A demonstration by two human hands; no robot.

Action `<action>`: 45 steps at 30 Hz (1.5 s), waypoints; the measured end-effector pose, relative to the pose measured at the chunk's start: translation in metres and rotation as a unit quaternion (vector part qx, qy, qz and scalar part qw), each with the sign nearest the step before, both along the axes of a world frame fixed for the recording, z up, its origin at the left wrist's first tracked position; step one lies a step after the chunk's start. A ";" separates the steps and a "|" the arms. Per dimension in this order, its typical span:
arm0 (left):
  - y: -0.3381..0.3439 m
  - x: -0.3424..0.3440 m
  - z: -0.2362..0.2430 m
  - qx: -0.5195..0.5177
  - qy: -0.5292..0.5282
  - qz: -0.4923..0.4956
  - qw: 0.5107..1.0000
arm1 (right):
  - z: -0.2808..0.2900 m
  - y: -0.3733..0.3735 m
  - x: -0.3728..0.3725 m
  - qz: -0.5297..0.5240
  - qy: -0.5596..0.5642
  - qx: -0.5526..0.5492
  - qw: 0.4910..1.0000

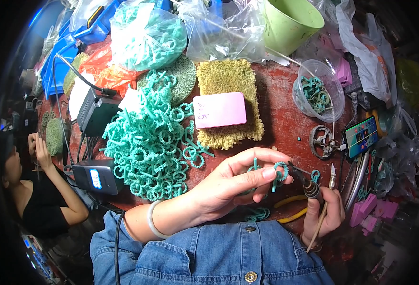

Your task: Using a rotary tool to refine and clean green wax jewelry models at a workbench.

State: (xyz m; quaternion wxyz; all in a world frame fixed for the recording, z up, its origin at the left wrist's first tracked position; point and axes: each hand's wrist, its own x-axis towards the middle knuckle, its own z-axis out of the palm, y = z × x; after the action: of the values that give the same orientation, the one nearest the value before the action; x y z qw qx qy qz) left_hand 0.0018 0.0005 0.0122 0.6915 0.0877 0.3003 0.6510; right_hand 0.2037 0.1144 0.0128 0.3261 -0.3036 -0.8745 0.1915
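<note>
My left hand (233, 178) pinches a teal toothed ring (280, 174) with a short stem between thumb and forefinger; more teal rings show at its curled fingers. My right hand (327, 213) grips a soldering-iron-like pen (310, 186), dark with a ribbed metal collar, its thin tip at or very near the ring; contact cannot be made out. The same hand also holds a slim knife (332, 178) with a pointed blade and a long wooden handle. Another teal ring (315, 175) lies just beyond the pen. Left of my left hand spreads a large heap of teal rings (148, 147).
A pink block (220, 110) rests on a yellow spongy pad (228, 137). Beyond are a bag of teal rings (148, 38) and a green bucket (290, 28). Right are a clear tub (336, 102) and a phone (360, 137). Left stands a black box (95, 176); another person (38, 185) sits there.
</note>
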 end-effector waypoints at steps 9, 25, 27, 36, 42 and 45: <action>0.000 -0.001 0.001 -0.002 -0.001 0.000 1.000 | -0.004 -0.001 0.004 -0.023 0.040 0.027 0.999; 0.000 -0.001 0.001 0.001 -0.004 0.001 1.000 | -0.006 -0.002 0.007 -0.039 0.044 0.005 0.998; 0.000 -0.001 0.001 0.002 -0.002 0.000 1.000 | -0.006 -0.002 0.007 -0.040 0.044 0.007 0.998; 0.000 -0.001 0.002 -0.001 -0.018 -0.004 1.000 | -0.006 -0.002 0.007 -0.037 0.048 -0.012 0.998; 0.000 -0.002 0.001 -0.003 -0.040 -0.004 0.999 | -0.006 -0.002 0.007 -0.035 0.047 -0.012 0.998; 0.000 -0.003 0.002 -0.007 -0.043 -0.006 0.999 | -0.005 -0.002 0.008 -0.031 0.046 -0.015 0.998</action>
State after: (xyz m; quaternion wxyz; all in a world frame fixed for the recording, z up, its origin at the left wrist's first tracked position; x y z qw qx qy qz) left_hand -0.0010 0.0007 0.0142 0.7081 0.0561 0.2745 0.6481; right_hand 0.2113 0.1129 0.0074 0.3670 -0.3265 -0.8458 0.2082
